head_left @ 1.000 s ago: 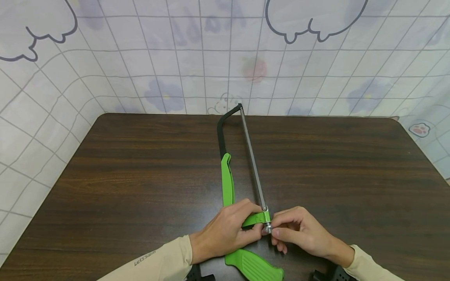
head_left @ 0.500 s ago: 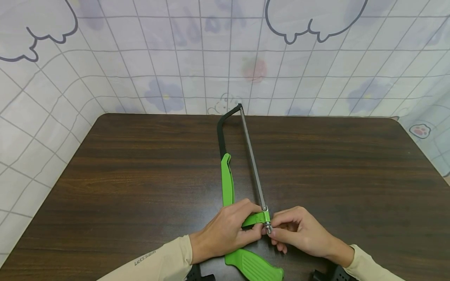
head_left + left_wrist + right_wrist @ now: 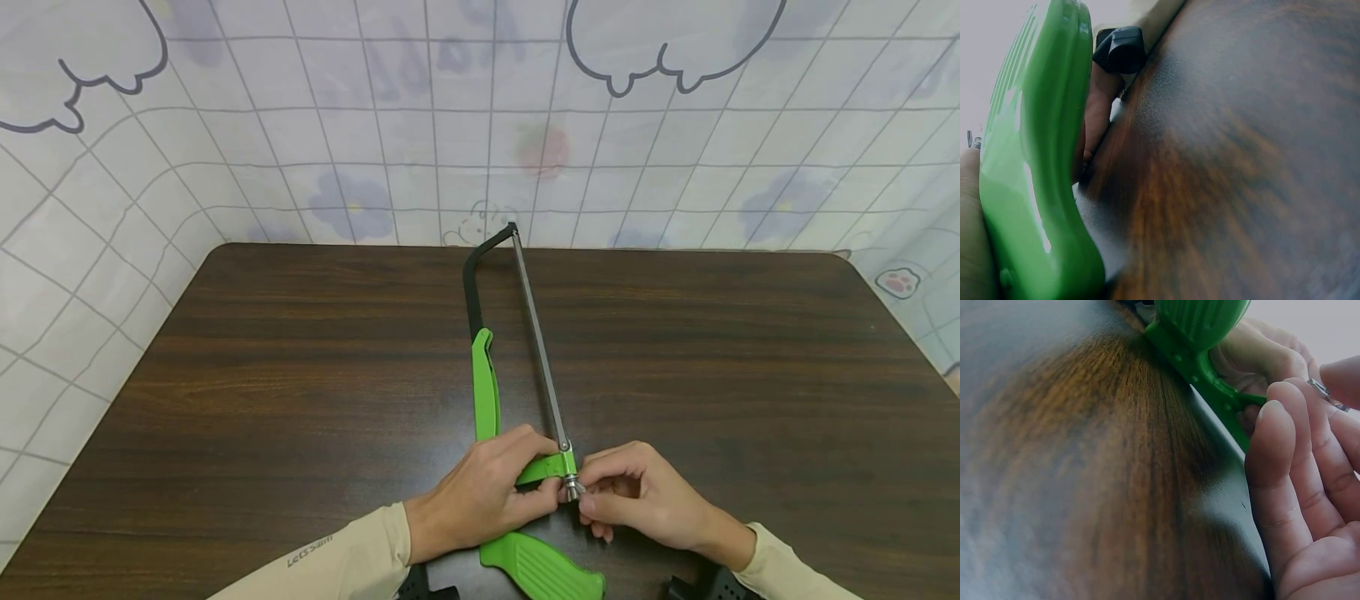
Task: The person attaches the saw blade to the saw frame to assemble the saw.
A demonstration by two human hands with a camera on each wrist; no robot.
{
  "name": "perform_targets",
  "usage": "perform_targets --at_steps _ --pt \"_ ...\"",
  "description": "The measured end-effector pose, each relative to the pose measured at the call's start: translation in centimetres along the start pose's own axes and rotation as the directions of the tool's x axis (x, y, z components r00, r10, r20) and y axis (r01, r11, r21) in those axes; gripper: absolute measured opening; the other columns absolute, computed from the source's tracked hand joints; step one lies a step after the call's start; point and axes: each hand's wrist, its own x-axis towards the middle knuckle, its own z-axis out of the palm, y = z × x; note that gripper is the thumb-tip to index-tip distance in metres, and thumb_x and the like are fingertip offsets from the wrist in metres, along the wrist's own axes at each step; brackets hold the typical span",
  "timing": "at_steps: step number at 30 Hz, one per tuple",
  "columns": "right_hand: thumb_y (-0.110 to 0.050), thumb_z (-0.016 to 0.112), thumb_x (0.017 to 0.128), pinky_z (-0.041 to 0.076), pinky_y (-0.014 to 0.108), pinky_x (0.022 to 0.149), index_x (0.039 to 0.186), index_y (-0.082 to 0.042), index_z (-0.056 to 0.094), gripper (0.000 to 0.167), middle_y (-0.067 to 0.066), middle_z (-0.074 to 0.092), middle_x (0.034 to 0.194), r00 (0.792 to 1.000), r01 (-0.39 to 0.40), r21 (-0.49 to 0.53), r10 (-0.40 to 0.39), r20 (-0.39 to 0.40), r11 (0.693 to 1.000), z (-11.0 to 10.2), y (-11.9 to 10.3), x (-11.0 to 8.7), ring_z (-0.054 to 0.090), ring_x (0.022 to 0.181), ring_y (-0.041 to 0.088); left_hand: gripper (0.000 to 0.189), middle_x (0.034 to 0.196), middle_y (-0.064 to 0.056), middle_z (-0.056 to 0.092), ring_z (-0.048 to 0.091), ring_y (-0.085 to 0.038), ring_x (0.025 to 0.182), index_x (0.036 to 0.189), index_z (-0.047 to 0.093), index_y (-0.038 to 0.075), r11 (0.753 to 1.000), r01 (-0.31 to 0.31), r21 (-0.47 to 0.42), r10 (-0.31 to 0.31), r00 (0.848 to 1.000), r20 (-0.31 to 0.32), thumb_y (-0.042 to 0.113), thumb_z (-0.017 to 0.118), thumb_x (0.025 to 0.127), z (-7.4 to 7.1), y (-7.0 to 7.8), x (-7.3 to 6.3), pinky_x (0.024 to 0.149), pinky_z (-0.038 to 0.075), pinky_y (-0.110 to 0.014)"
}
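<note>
A hacksaw [image 3: 486,387] with a green and black frame lies on the table, its far end pointing away from me. Its grey blade [image 3: 538,350] runs along the right side of the frame. My left hand [image 3: 487,483] grips the frame near the green handle [image 3: 543,568], thumb and fingers around the short green arm. At that arm's end sits a metal wing nut [image 3: 572,490], pinched at its side by the thumb and forefinger of my right hand [image 3: 648,504]. The right wrist view shows the wing nut [image 3: 1321,389] at the fingertips, other fingers curled below. The handle [image 3: 1041,156] fills much of the left wrist view.
The dark wooden table [image 3: 300,358] reaches back to a white grid-patterned curtain [image 3: 420,125] behind and at both sides. Black wrist devices [image 3: 712,583] show under the sleeves at the bottom edge.
The wing nut has turned a little, its wings now showing at a different angle as the right thumb and forefinger shift slightly. The left hand and the hacksaw stay in place.
</note>
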Motion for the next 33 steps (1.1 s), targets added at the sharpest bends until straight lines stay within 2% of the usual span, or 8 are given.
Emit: perform_targets --at_steps 3,8,15,33 --pt "0.022 0.047 0.094 0.058 0.035 0.052 0.104 0.011 0.066 0.024 0.026 0.056 0.081 1.0 0.018 -0.005 -0.018 0.006 1.0 -0.17 0.22 -0.11 0.057 0.057 0.034 0.023 0.098 0.003 0.066 0.053 0.001 0.076 0.117 0.064 0.011 1.0 0.003 -0.003 -0.003 1.0 0.003 0.008 0.067 0.094 -0.02 0.01 -0.03 0.071 0.044 -0.002" --pt "0.018 0.051 0.096 0.058 0.035 0.051 0.103 0.011 0.068 0.019 0.026 0.057 0.08 0.999 -0.024 -0.022 0.024 -0.029 0.999 0.01 -0.05 -0.16 0.057 0.057 0.034 0.023 0.098 0.003 0.065 0.053 0.001 0.076 0.116 0.064 0.011 1.0 0.005 -0.004 -0.005 1.0 0.005 0.009 0.067 0.094 -0.01 0.03 -0.06 0.071 0.044 -0.002" --pt "0.017 0.043 0.099 0.057 0.035 0.052 0.098 0.008 0.069 0.027 0.025 0.059 0.079 0.999 -0.032 -0.044 0.031 -0.039 0.998 0.3 -0.19 -0.02 0.057 0.057 0.033 0.021 0.097 0.003 0.065 0.053 0.001 0.075 0.115 0.063 0.011 1.0 -0.003 -0.007 0.003 1.0 -0.002 0.009 0.067 0.095 0.02 -0.01 -0.03 0.07 0.043 -0.002" --pt "0.018 0.041 0.099 0.057 0.035 0.052 0.096 0.009 0.068 0.028 0.027 0.058 0.08 1.0 -0.015 -0.013 0.015 -0.02 1.0 0.19 -0.02 0.0 0.056 0.057 0.035 0.024 0.092 0.004 0.063 0.051 0.001 0.073 0.112 0.064 0.01 0.999 -0.032 0.034 0.033 0.999 -0.03 0.005 0.07 0.09 0.17 -0.12 0.08 0.068 0.042 -0.001"
